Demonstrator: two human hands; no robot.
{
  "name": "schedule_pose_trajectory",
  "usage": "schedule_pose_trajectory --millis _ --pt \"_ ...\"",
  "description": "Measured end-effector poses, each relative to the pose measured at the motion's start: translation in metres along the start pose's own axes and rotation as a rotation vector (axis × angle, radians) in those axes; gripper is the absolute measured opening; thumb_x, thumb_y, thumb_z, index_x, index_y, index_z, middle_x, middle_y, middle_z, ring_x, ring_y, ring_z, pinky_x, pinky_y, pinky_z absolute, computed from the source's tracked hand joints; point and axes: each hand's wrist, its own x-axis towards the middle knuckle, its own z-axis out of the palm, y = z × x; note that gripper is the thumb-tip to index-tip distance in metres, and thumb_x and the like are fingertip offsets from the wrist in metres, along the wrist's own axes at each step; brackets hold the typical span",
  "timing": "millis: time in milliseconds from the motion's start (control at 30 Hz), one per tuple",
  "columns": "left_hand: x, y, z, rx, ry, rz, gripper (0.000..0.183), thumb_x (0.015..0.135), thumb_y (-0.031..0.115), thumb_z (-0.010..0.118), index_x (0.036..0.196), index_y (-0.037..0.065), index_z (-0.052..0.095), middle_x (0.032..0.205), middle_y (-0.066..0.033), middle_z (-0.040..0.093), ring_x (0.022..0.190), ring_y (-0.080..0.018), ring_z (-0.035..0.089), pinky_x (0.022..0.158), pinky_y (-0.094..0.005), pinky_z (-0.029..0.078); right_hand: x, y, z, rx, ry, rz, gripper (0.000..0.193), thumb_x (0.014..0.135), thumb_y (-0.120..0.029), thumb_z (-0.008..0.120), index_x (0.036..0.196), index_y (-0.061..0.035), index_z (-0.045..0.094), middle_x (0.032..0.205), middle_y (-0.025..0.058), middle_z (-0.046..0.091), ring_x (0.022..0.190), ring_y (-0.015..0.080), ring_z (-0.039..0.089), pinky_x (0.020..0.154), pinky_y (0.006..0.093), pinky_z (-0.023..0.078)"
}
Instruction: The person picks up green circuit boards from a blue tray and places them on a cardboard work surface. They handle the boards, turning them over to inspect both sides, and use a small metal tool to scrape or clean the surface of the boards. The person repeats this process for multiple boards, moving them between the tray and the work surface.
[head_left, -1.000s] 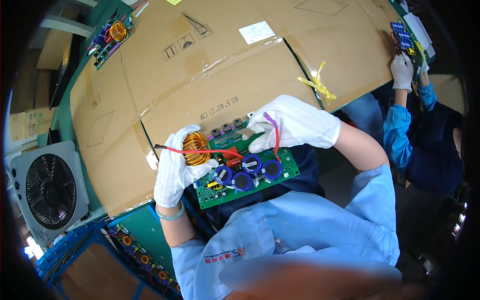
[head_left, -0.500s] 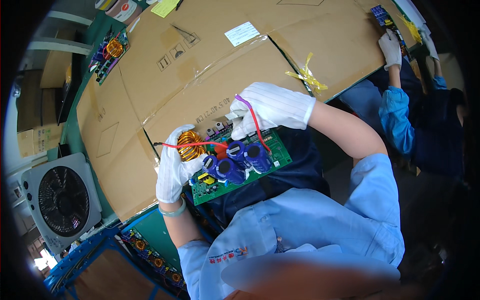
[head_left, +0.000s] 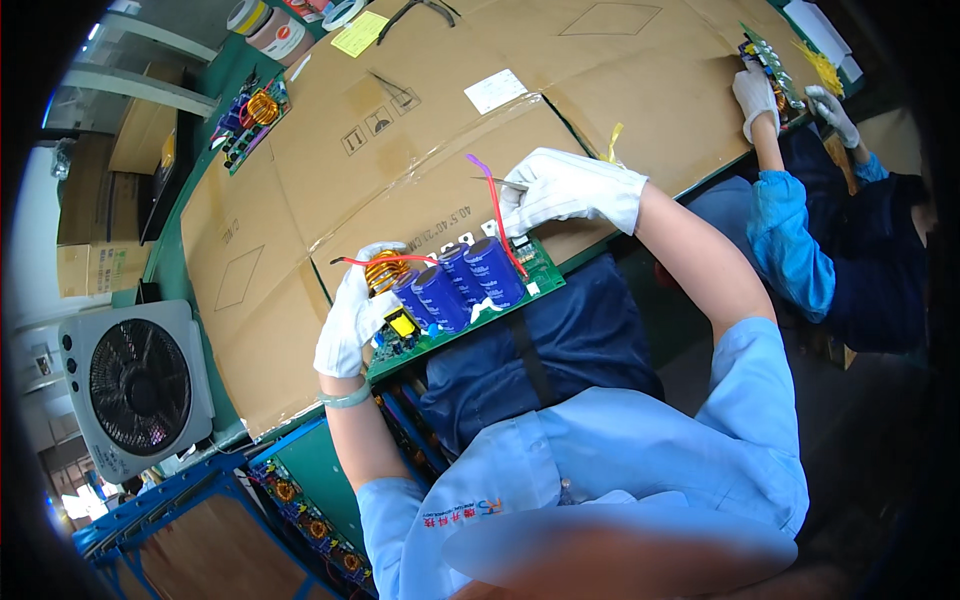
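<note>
A green circuit board (head_left: pixel 545 272) is tilted at the near edge of the cardboard-covered table. Several blue cylindrical capacitors (head_left: pixel 493 272) stand on it, beside a copper-wound ring coil (head_left: pixel 384 272). My left hand (head_left: pixel 350 318), in a white glove, grips the board's left end, its fingers round the coil. Over the board's far right side is my gloved right hand (head_left: pixel 570 190), closed on thin pointed metal tweezers (head_left: pixel 498 183); their tips point left. A red wire (head_left: pixel 500 220) with a purple end rises beside those fingers. Another red wire (head_left: pixel 390 260) runs left across the coil.
Cardboard (head_left: pixel 330 180) covers the table. A second circuit board (head_left: pixel 252 118) lies at the far left, near tape rolls (head_left: pixel 275 32). At the right, a co-worker's gloved hands (head_left: pixel 757 98) hold another board (head_left: pixel 772 68). A box fan (head_left: pixel 140 380) stands at left.
The board has tipped, so its capacitors show more from the side. My right hand has moved right and away from it, bringing the tweezers into sight. The co-worker's board has turned.
</note>
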Motion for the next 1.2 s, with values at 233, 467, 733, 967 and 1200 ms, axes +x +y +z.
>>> schedule_pose_trajectory --millis 233,467,733,967,1200 --pt "0.000 0.002 0.005 0.008 0.025 0.033 0.073 0.084 0.051 0.077 0.133 0.002 0.054 0.118 -0.0111 0.067 0.114 -0.0186 0.063 0.101 -0.0322 0.049 -0.012 -0.022 -0.002 -0.051 0.031 0.122 0.034 0.081 -0.035 0.084 0.091 -0.0033 0.076 0.074 0.0038 0.069 0.066 0.0104 0.059 0.061 0.0282 0.045" --pt "-0.001 -0.005 0.001 0.023 0.006 0.020 0.071 0.083 0.049 0.080 0.133 0.005 0.055 0.116 -0.0102 0.066 0.109 -0.0190 0.063 0.097 -0.0330 0.050 -0.020 -0.031 0.010 -0.073 -0.069 0.117 0.035 0.084 -0.029 0.078 0.113 -0.0089 0.077 0.085 0.0104 0.074 0.079 0.0184 0.067 0.075 0.0319 0.052" --pt "-0.008 0.004 0.008 0.056 0.092 0.183 0.058 0.084 0.034 0.083 0.127 0.006 0.056 0.107 -0.0156 0.067 0.096 -0.0261 0.068 0.087 -0.0356 0.054 -0.040 0.007 -0.002 -0.134 0.176 0.058 0.037 0.083 -0.024 0.078 0.118 -0.0098 0.076 0.069 0.0036 0.056 0.063 0.0130 0.052 0.060 0.0303 0.040" --pt "-0.020 0.000 0.034 0.117 0.403 0.222 0.072 0.072 0.032 0.091 0.131 0.007 0.059 0.108 -0.0137 0.070 0.097 -0.0236 0.070 0.089 -0.0364 0.056 -0.060 0.024 0.038 0.450 0.722 0.007 0.029 0.097 -0.009 0.067 0.125 -0.0011 0.071 0.073 -0.0105 0.049 0.058 -0.0016 0.034 0.051 0.0184 0.024" --pt "-0.011 -0.001 0.027 0.196 0.621 0.367 0.040 0.082 0.016 0.083 0.116 0.001 0.071 0.117 -0.0166 0.072 0.112 -0.0327 0.066 0.100 -0.0388 0.051 -0.050 0.027 0.078 0.443 0.746 -0.051 0.038 0.095 -0.002 0.068 0.133 0.0020 0.064 0.101 0.0006 0.068 0.081 0.0043 0.055 0.077 0.0197 0.046"
